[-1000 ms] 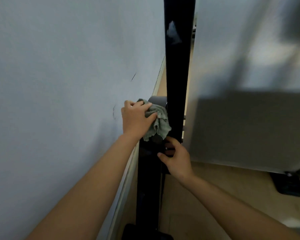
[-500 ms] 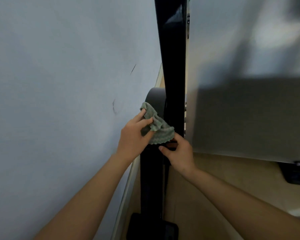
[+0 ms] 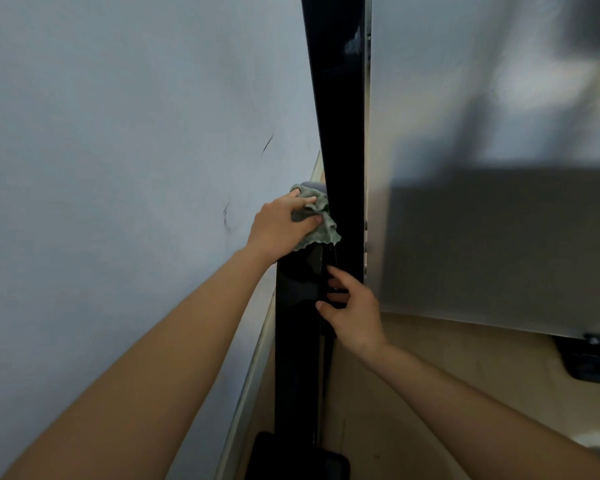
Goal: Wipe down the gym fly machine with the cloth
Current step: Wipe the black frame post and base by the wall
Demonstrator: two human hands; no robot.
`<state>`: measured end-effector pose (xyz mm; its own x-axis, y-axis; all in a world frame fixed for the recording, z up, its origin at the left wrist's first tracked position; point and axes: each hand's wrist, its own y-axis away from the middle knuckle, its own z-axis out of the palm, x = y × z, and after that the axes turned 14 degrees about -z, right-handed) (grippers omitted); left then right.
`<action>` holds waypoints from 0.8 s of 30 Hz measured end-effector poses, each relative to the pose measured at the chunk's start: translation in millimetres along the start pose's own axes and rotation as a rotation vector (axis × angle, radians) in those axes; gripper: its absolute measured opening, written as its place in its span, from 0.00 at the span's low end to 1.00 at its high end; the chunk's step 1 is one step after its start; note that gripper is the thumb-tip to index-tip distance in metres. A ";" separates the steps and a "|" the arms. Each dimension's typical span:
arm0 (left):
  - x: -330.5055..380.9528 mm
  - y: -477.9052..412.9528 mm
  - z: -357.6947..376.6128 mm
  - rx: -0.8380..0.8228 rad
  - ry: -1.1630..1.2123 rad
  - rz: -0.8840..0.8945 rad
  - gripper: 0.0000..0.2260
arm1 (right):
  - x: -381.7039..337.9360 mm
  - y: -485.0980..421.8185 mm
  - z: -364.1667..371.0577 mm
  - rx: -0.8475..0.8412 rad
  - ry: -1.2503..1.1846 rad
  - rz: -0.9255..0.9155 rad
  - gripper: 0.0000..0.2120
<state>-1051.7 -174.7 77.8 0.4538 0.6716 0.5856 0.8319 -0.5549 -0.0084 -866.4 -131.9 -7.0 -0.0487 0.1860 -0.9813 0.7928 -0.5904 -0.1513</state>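
A tall black upright of the fly machine [image 3: 336,116] runs down the middle of the head view, with a wider black part [image 3: 297,323] below it. My left hand [image 3: 279,228] grips a crumpled grey-green cloth [image 3: 321,230] and presses it against the left side of the upright, beside a grey rounded part [image 3: 314,186]. Lower down, my right hand [image 3: 352,308] holds the edge of the black part, fingers curled round it.
A pale wall [image 3: 118,150] with dark scuff marks stands close on the left, its skirting [image 3: 257,368] running along the beige floor [image 3: 430,358]. A grey panel [image 3: 482,220] fills the right. A black foot [image 3: 593,358] sits at far right, a black base [image 3: 298,455] below.
My left hand has moved the cloth up along the upright. The right hand has stayed on the black part's edge. The view has shifted slightly.
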 end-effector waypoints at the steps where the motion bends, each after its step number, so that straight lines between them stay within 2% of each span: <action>1: 0.2 1.8 1.2 0.011 0.016 -0.009 0.21 | -0.4 1.1 1.0 0.006 0.006 0.003 0.32; 4: -0.8 9.6 3.5 0.055 0.016 -0.019 0.21 | 0.0 4.5 4.9 0.020 0.006 -0.004 0.32; 7: -8.6 23.6 3.4 0.050 0.019 -0.037 0.22 | -3.9 0.2 1.6 0.036 0.016 -0.006 0.27; 9: -17.3 38.9 5.0 0.051 0.064 -0.037 0.25 | -10.6 -6.9 -6.3 0.163 0.101 -0.047 0.24; 12: -30.4 64.0 12.3 0.066 0.151 -0.052 0.27 | -23.6 -17.4 -26.4 0.467 0.242 -0.179 0.23; 16: -44.1 92.1 26.5 0.100 0.170 -0.060 0.30 | -30.8 -18.3 -41.8 0.644 0.326 -0.274 0.33; 19: -51.4 104.1 33.6 0.127 0.125 -0.040 0.32 | -32.4 -16.0 -48.4 0.646 0.448 -0.350 0.42; 24: -51.8 114.0 43.4 0.166 0.104 -0.049 0.32 | -24.5 -18.4 -54.1 0.531 0.698 -0.387 0.46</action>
<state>-966.4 -251.5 11.3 0.3829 0.6370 0.6690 0.8974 -0.4284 -0.1057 -847.0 -83.1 26.2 0.2601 0.7674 -0.5861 0.4103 -0.6372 -0.6523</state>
